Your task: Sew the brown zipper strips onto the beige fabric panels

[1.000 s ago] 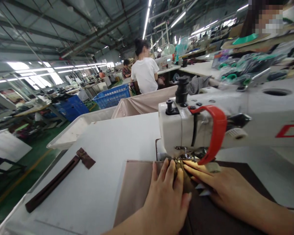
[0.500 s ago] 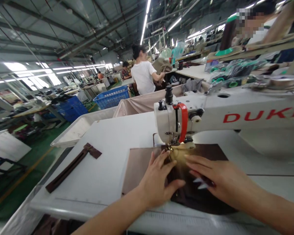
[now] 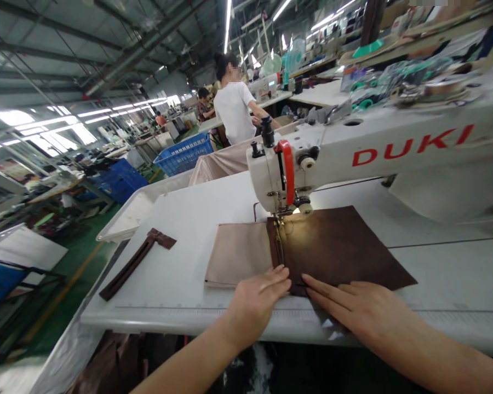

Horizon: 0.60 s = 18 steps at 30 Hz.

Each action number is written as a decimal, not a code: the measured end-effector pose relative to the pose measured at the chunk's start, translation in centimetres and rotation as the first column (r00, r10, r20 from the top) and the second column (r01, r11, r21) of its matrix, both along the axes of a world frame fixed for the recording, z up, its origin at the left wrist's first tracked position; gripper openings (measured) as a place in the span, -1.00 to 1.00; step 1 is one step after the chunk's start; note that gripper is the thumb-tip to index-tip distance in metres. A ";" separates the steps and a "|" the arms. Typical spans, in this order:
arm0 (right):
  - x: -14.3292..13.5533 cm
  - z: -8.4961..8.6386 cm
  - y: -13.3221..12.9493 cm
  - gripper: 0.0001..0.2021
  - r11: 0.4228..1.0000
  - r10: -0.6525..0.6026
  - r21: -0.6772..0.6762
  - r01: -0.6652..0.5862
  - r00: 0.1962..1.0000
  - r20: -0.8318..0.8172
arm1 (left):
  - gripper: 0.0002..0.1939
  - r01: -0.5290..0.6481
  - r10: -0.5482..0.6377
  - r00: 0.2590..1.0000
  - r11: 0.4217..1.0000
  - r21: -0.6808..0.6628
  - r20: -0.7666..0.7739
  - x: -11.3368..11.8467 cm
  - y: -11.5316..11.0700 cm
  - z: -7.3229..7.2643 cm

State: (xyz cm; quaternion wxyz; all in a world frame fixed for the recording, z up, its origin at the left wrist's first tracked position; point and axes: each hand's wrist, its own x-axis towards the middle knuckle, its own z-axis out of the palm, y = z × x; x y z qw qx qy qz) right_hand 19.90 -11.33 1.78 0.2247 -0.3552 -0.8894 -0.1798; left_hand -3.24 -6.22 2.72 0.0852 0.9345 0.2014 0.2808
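A dark brown panel (image 3: pixel 345 246) lies flat under the needle area of a white sewing machine (image 3: pixel 263 180), with a beige-pink panel (image 3: pixel 238 254) on its left. Between the two runs a zipper (image 3: pixel 278 246) with metallic gold parts, leading up to the presser foot. The fingertips of my left hand (image 3: pixel 257 301) rest flat on the seam near the table's front edge. My right hand (image 3: pixel 365 309) has its fingers stretched on the brown panel. Blades of small thread snips (image 3: pixel 332 331) stick out beneath that hand; their handle is hidden.
A brown zipper strip (image 3: pixel 137 262) lies on the left of the white table (image 3: pixel 189 208). Behind stand a white bin (image 3: pixel 127 216) and a blue crate (image 3: pixel 184 153). A co-worker (image 3: pixel 234 109) in a white shirt is beyond. Brown fabric (image 3: pixel 110 361) hangs below the table edge.
Both hands have slid back from the needle towards the table's front edge, uncovering the zipper and more of the brown panel. The camera view has shifted. The co-worker's arm has moved.
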 end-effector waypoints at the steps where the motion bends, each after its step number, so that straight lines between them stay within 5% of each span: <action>1: 0.1 0.0 0.1 -0.50 1.000 0.007 0.005 -0.007 1.000 0.004 | -0.68 -0.003 0.004 1.000 1.000 0.017 -0.021 0.0 -0.1 -0.1; 7: 0.5 -0.5 0.3 -0.51 0.998 0.067 -0.021 -0.067 0.997 0.041 | -0.66 -0.006 0.014 0.989 0.998 0.056 -0.150 -0.1 -0.3 -0.1; 18: 0.5 -0.3 0.3 -0.49 0.999 0.051 -0.010 -0.051 0.998 0.024 | -0.65 0.021 -0.013 0.993 0.997 0.070 -0.114 0.0 -0.1 0.0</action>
